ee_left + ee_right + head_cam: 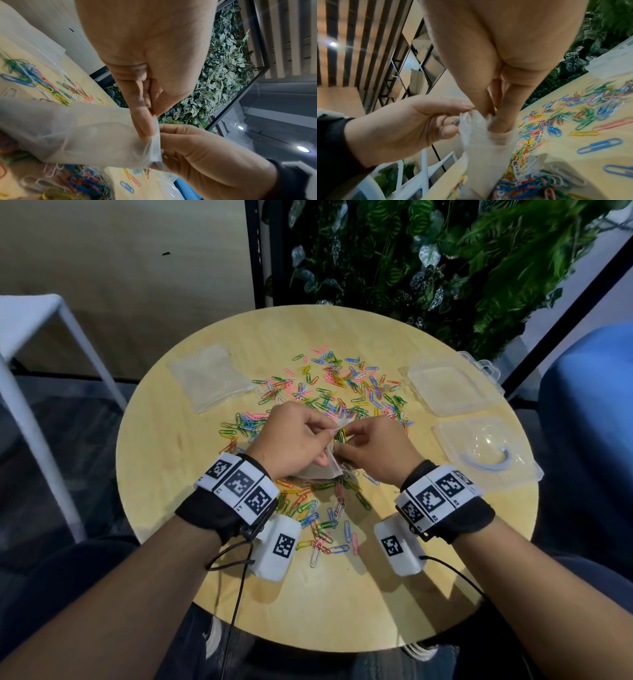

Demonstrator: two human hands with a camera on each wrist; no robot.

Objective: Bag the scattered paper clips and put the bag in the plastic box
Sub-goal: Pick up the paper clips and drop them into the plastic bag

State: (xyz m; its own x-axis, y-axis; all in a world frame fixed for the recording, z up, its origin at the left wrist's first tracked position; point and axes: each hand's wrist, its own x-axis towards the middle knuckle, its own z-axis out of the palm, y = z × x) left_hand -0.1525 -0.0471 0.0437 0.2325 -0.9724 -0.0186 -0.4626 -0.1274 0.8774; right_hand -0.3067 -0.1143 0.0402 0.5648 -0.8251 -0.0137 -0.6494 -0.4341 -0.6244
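text: none readable | wrist bands (239, 485): black-and-white square marker patterns only

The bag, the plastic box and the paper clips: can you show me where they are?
bag (96, 136), left wrist view, on its clear side below the pinched top.
plastic box (452, 386), head view, on the bare floor of its far half.
paper clips (342, 385), head view, middle of the scattered pile.
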